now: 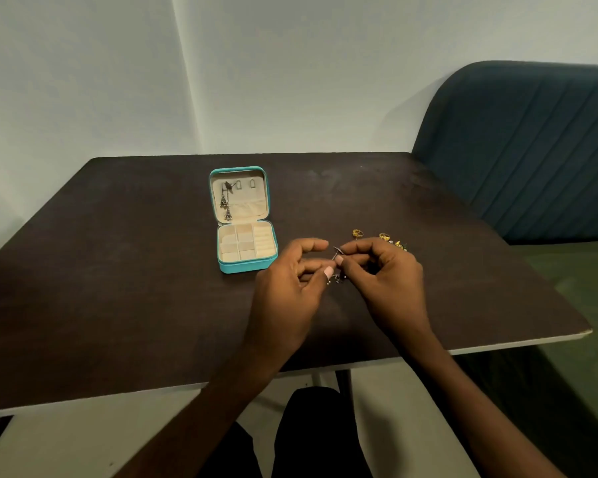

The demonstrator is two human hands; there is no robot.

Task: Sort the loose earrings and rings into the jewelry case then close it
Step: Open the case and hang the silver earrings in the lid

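Note:
A small teal jewelry case [246,267] lies open on the dark table [118,270], its cream lid standing up behind the compartments. A silver dangling earring [225,203] hangs inside the lid at the left. Just right of the case, my left hand [290,288] and my right hand [384,270] meet above the table, both pinching a dark silver earring [337,254]; part of it dangles below my fingers. Gold rings [358,233] and small gold pieces [399,244] lie on the table behind my right hand, partly hidden by it.
A teal padded bench back [532,150] stands at the right of the table, its green seat below. White walls meet in a corner behind. The table's near edge [359,363] runs just above my lap.

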